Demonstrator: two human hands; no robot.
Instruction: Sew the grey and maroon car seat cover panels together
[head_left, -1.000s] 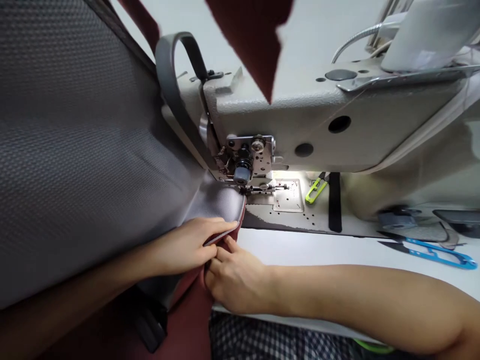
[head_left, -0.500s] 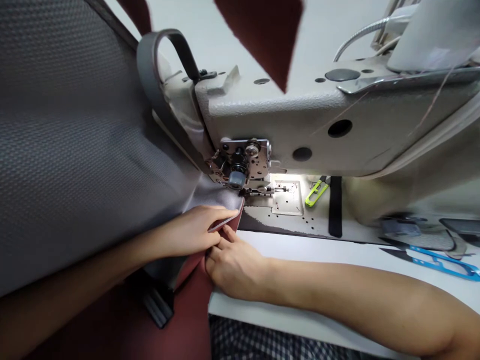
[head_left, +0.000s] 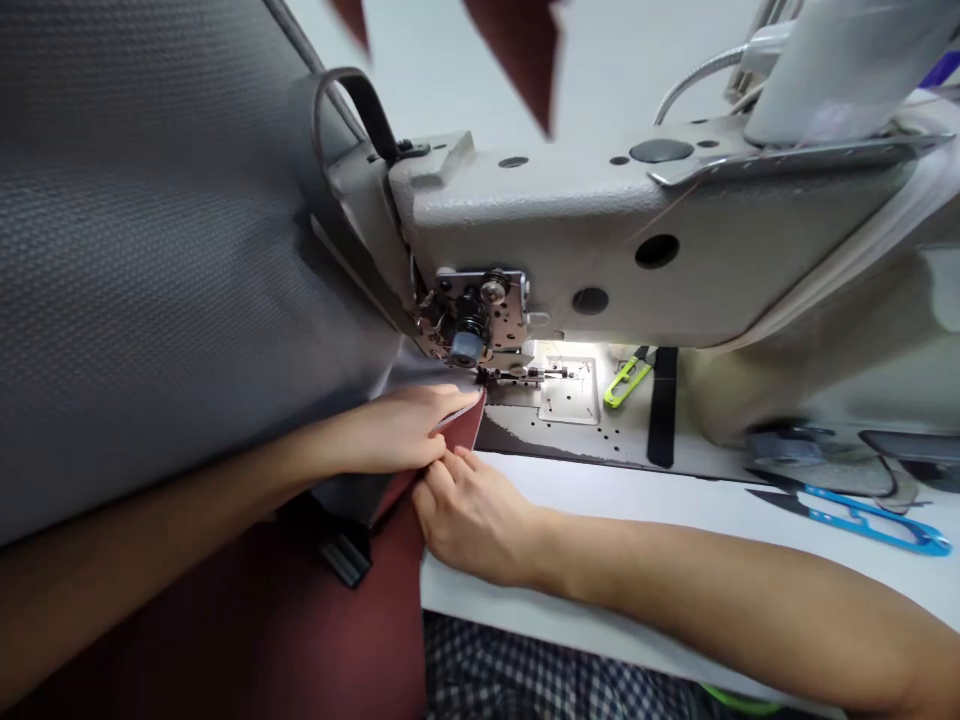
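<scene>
A large textured grey fabric panel (head_left: 187,270) rises at the left, and dark red fabric (head_left: 300,630) hangs below it. Their edges meet under the presser area of a sewing machine (head_left: 540,235). My left hand (head_left: 397,430) is closed on the layered edge just in front of the needle area, thumb and fingers along the grey layer. Beside it my right hand (head_left: 469,515) is closed on the red fabric's edge, its fingertips touching the left hand's. A black buckle-like piece (head_left: 345,555) lies against the red fabric under my left forearm. The needle itself is hidden.
Yellow-green thread snips (head_left: 628,378) lie on the machine bed, left of a black strip (head_left: 662,408). Blue-handled snips (head_left: 862,518) rest on the white table (head_left: 600,490) to the right. Red fabric points (head_left: 525,55) show above the machine.
The right hand's fingers have drawn in and closed tighter beside the left hand. The black piece and red fabric have shifted up and right. The view has moved slightly.
</scene>
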